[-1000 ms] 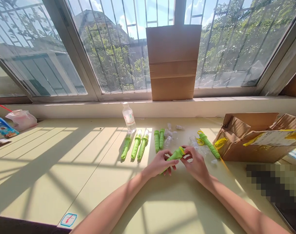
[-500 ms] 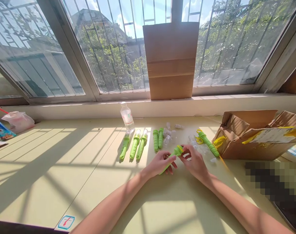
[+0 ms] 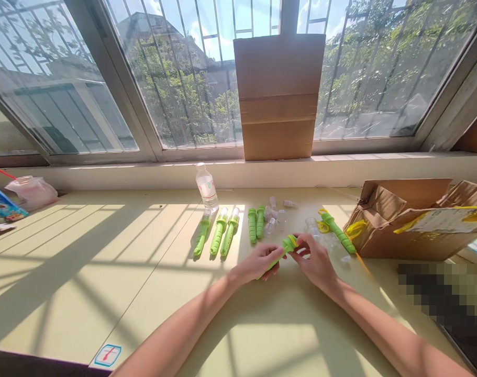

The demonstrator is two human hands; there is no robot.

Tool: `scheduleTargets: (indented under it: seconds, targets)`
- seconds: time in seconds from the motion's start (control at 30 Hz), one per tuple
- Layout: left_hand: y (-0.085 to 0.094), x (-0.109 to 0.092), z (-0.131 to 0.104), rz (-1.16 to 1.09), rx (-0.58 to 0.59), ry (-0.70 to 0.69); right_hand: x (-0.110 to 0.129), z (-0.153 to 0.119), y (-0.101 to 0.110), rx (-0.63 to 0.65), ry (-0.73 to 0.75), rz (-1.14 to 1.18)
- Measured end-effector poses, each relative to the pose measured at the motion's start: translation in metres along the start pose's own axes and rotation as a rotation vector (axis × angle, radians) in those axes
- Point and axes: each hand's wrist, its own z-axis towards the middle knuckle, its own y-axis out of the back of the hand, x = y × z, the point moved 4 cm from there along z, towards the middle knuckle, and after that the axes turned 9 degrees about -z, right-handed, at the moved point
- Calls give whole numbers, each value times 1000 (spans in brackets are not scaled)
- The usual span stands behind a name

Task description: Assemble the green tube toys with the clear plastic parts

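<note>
My left hand (image 3: 265, 260) is wrapped around the shaft of a green ribbed plastic handle (image 3: 288, 244), which tilts up to the right. A yellow cord (image 3: 292, 240) lies around its flanged top. The fingertips of my right hand (image 3: 309, 259) are closed on this cord at the handle's top. Beyond my hands, two green handles (image 3: 256, 224) lie side by side, close to several clear plastic caps (image 3: 270, 226). Further left are three more green handles (image 3: 218, 235), with clear tops. On the right, another green handle (image 3: 339, 234) lies with yellow cord near it.
An open cardboard box (image 3: 414, 235) stands at the right. A water bottle (image 3: 207, 187) is near the window sill. At the far left are a pink-white bag (image 3: 34, 192) and a blue packet (image 3: 2, 204). A cardboard sheet (image 3: 279, 99) leans against the window.
The fingers of my left hand have closed further around the green handle. My right hand stays at its top with the yellow cord. The whole view has shifted slightly.
</note>
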Motion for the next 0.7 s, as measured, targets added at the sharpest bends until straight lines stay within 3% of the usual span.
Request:
scheduleTargets:
  seconds: [0.4, 0.7]
  targets:
    - [1, 7, 2, -104, -158, 14, 2, -1, 0, -13, 11, -42]
    - [2, 7, 3, -109, -147, -3, -2, -3, -1, -19, 19, -86]
